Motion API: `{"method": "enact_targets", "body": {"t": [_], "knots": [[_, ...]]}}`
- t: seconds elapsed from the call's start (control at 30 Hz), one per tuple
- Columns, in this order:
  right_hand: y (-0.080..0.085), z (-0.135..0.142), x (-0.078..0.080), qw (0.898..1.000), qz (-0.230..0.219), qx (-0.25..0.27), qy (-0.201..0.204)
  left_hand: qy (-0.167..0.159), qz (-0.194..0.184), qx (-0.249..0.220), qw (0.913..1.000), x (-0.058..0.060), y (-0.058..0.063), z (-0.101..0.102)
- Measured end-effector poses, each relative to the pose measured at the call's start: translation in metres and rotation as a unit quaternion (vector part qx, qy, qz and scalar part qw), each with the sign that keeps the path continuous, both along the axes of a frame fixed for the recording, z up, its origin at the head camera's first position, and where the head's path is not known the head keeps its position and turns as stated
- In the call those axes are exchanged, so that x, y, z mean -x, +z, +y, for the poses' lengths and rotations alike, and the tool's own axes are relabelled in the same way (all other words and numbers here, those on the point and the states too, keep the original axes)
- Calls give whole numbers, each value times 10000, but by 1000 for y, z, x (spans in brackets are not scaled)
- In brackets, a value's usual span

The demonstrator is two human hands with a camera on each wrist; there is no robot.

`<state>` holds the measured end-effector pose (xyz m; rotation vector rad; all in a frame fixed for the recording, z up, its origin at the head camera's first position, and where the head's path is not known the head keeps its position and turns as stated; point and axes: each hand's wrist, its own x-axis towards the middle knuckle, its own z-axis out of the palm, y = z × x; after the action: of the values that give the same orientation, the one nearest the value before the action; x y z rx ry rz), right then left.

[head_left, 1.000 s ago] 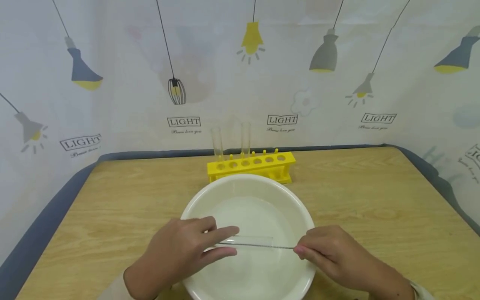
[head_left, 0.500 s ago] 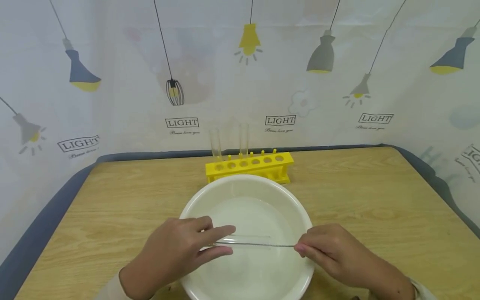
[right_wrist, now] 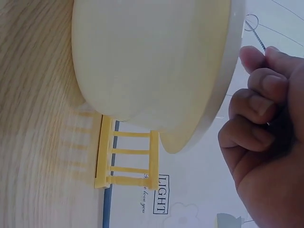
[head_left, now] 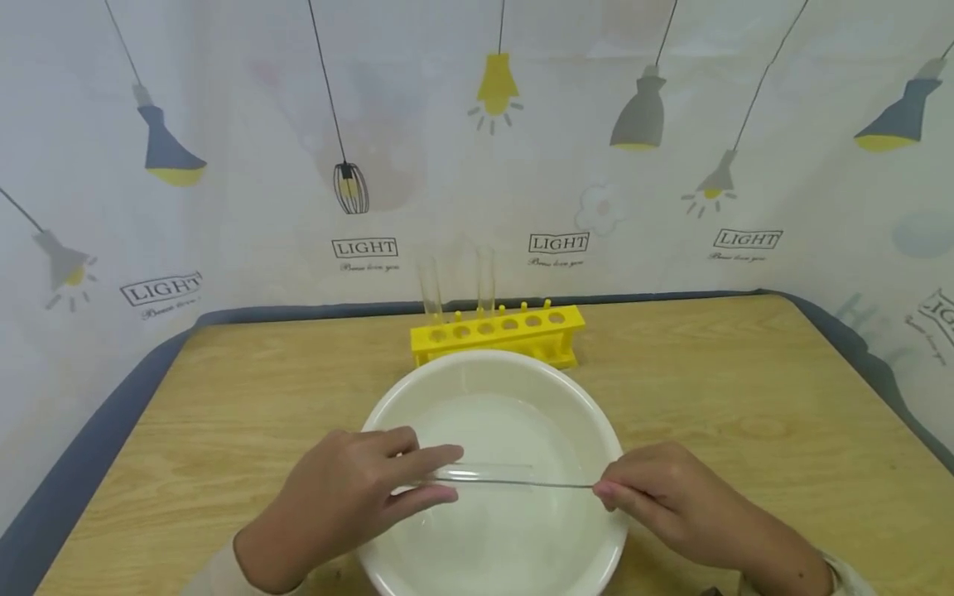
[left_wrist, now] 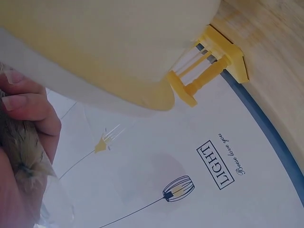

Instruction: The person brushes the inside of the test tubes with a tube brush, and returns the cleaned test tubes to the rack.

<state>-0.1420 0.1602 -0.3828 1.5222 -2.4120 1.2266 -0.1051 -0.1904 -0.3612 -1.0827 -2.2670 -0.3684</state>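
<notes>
In the head view my left hand [head_left: 346, 488] holds a clear glass test tube [head_left: 507, 473] nearly level over a white basin [head_left: 488, 358]. Its mouth points right. The grey wire handle of a test tube brush [head_left: 559, 485] runs out of that mouth, and my right hand [head_left: 671, 497] pinches its end above the basin's right rim. Brush bristles [left_wrist: 28, 152] show inside the tube in the left wrist view, where curled fingers wrap the glass. The right wrist view shows the twisted wire leaving the right thumb and forefinger, with the other fingers curled in. Shallow water appears to lie in the basin.
Behind the basin stands a yellow test tube rack [head_left: 499, 331] with two clear tubes upright in it. Everything rests on a wooden table [head_left: 715, 389]. A white curtain [head_left: 447, 149] printed with lamps hangs past its far edge.
The right hand has shifted slightly right and the left hand slightly left, so more wire shows between them. Both grips stay the same.
</notes>
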Motion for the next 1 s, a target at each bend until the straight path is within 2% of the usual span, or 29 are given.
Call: {"method": "enact_targets", "body": {"t": [0.23, 0.37, 0.67, 1.0], "knots": [[2, 5, 4, 9985, -491, -174, -193, 2, -20, -104, 9999, 2, -1, -3], [2, 7, 7, 9967, -787, -67, -167, 20, -57, -123, 9999, 3, -2, -4], [0, 11, 13, 9966, -800, 159, -106, 24, -168, -135, 9998, 4, -3, -5], [-5, 15, 14, 9930, -1146, 277, -109, 27, -237, -119, 9996, 4, -5, -5]]}}
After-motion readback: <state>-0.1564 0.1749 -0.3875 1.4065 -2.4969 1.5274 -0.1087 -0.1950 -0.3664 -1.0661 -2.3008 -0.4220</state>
